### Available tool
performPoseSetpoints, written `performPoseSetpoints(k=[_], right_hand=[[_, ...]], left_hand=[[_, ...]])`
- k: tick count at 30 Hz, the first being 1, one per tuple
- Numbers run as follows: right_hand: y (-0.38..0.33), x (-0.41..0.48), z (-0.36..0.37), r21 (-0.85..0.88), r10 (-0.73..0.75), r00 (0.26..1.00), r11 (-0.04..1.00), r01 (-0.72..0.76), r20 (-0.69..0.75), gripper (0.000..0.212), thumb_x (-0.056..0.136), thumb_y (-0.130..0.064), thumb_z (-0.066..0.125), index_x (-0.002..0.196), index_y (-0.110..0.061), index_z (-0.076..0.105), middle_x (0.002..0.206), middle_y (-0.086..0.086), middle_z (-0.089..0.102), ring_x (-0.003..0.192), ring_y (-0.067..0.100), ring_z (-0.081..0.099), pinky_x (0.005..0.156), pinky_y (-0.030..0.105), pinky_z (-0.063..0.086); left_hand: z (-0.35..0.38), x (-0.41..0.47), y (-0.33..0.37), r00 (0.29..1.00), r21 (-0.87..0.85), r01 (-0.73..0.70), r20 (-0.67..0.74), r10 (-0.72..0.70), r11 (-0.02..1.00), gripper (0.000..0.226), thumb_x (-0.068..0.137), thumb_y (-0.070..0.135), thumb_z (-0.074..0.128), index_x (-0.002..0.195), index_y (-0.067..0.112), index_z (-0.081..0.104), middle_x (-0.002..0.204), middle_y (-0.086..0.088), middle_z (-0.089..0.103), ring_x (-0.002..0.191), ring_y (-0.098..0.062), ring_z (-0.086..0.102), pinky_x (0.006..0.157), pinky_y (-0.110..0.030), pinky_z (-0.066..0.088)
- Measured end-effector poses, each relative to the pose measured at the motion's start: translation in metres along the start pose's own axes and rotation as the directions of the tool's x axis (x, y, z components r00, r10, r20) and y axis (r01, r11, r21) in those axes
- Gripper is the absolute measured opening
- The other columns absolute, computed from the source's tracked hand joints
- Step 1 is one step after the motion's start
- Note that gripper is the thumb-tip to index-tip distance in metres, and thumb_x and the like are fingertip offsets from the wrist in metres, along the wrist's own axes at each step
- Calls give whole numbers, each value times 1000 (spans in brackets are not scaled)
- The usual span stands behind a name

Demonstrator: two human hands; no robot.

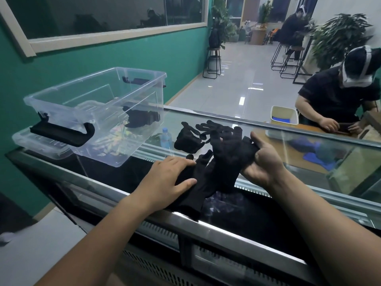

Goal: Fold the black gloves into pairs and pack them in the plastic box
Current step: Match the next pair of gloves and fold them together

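Note:
A black glove [198, 182] lies flat on the glass counter top [309, 159], cuff toward me. My left hand [167, 180] presses palm-down on its left side. My right hand [263, 162] grips a second black glove [228, 153] by its edge and holds it partly over the first, fingers pointing away. Further back on the glass lies a loose heap of black gloves [191, 137]. The clear plastic box [99, 112] stands open at the left with black handles, and a folded pair of gloves [142, 118] lies inside it.
The box's clear lid [39, 143] lies under it. A water bottle [166, 138] shows through the glass. Across the counter a person in black [338, 100] handles dark fabric beside a white bin [284, 115]. Stools and plants stand behind.

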State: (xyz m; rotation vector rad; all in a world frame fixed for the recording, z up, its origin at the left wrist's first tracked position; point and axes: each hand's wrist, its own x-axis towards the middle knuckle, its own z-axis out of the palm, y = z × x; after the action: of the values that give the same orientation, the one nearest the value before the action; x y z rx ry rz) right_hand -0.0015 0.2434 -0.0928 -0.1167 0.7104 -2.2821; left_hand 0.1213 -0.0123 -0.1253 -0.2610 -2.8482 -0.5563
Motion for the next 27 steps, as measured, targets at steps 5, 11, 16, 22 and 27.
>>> performPoseSetpoints(k=[5,11,16,22,27], right_hand=[[3,-7,12,0,-11,1000,1000,11,-4,79,114,-51,29,110,8,81,130,29,73,117,41,76,92,55,65],[8,-5,12,-39,17,997,999,-20,-73,72,114,-51,34,120,6,78,139,27,69,126,40,71,115,53,51],[21,-9,24,-62,57,996,996,-61,-67,69,113,-51,36,123,2,78,139,25,70,122,38,74,105,54,59],[35,-6,29,-30,174,985,984,-174,5,70,112,-56,39,135,1,72,150,22,63,143,38,59,129,53,32],[45,-7,34,-62,176,984,983,-176,5,70,112,-55,41,130,3,74,144,25,66,131,40,68,120,53,47]], left_hand=[[-1,-5,4,1000,107,10,1,-10,994,67,95,81,39,144,43,63,135,22,55,135,-6,43,118,-36,33],[-7,-4,13,1000,64,23,-9,-22,998,63,95,79,52,145,41,59,142,22,51,138,-4,41,120,-35,32],[-7,-6,13,997,42,10,80,-13,999,69,96,78,45,151,39,58,155,26,51,148,0,38,119,-26,24],[-8,-9,13,986,-175,38,-155,-66,984,31,103,29,66,133,29,69,129,18,67,121,-5,63,109,-37,52],[-6,-23,30,822,-145,-96,-570,-4,985,22,98,4,69,119,12,71,113,4,68,97,-9,68,85,-31,60]])
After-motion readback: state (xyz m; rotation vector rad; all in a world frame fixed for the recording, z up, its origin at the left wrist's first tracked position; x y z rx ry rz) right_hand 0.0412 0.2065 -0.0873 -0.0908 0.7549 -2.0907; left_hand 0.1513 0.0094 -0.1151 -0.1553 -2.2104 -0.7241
